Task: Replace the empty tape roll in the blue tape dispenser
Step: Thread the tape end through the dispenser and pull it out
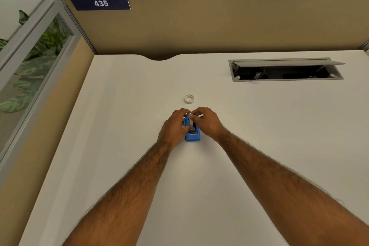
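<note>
Both hands on blue tape dispenser (192, 133): left hand (175, 127) clamps its side, right hand (205, 122) pinches something white at top (roll, probably). Loose ring (189, 99) waits just beyond. Seating step, I'd guess; next needs straight push down.

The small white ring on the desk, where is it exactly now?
The white ring lies flat on the desk, just beyond both hands and the blue tape dispenser, apart from them.
</note>
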Motion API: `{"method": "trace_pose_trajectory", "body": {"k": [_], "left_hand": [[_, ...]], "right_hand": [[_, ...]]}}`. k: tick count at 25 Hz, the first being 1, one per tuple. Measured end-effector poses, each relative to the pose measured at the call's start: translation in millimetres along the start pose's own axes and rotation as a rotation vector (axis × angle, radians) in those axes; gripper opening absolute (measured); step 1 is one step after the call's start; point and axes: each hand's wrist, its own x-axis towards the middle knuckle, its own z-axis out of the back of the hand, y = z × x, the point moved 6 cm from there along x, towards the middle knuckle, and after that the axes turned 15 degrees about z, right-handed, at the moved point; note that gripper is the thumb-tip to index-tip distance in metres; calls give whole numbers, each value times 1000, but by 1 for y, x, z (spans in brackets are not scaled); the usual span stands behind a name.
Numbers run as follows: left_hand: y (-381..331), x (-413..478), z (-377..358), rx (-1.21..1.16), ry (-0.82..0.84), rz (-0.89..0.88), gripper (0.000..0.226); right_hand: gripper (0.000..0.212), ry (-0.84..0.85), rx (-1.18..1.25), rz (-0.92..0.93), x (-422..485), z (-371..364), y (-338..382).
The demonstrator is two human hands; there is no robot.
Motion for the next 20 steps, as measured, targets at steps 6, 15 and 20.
{"method": "trace_pose_trajectory", "body": {"k": [6, 15, 20], "left_hand": [[1, 2, 2, -4, -6, 22, 46], [0, 2, 6, 4, -26, -13, 47], [-3, 1, 3, 11, -24, -5, 49]], "right_hand": [[20, 2, 47, -26, 4, 0, -2], [36, 49, 86, -45, -3, -2, -6], [29, 61, 7, -21, 3, -1, -3]]}}
